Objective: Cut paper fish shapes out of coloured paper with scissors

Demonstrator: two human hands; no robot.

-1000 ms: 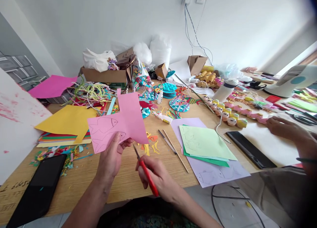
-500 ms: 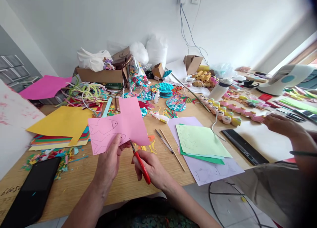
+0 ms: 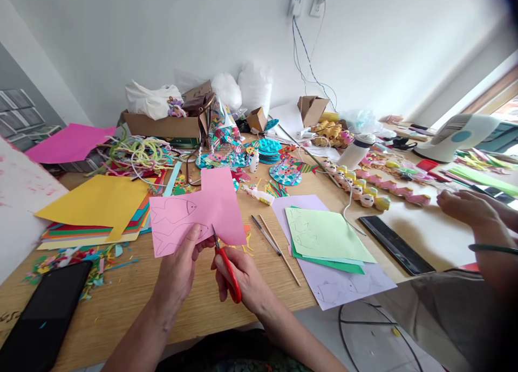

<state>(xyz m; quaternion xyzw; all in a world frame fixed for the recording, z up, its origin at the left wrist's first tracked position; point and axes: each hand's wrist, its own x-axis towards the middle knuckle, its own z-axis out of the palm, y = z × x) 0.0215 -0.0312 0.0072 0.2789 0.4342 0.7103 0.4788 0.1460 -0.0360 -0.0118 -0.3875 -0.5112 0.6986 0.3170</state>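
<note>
In the head view, we see yellow and orange cut-outs (image 3: 248, 243) partly hidden behind the pink sheet (image 3: 222, 205). To our left lie a black phone (image 3: 44, 312), a heap of clippings (image 3: 99, 267) and a yellow sheet (image 3: 87, 202) on stacked paper. To our right, a pen (image 3: 266, 235) and a thin stick (image 3: 279, 249) lie beside a pale green sheet (image 3: 329, 234), on top of a lilac one (image 3: 350, 286). Farther right is a co-worker's hand (image 3: 461, 207).

The wooden table (image 3: 214, 312) runs up to a white wall (image 3: 194, 32) with sockets (image 3: 297, 5).

Our left hand (image 3: 180, 264) pinches the pink sheet, pencilled with fish, above the table; our right hand (image 3: 238, 277) is closed around the red-handled scissors (image 3: 232, 277), their blades at the sheet's lower edge. A second ago the scissors were just below the sheet; now they overlap it.
</note>
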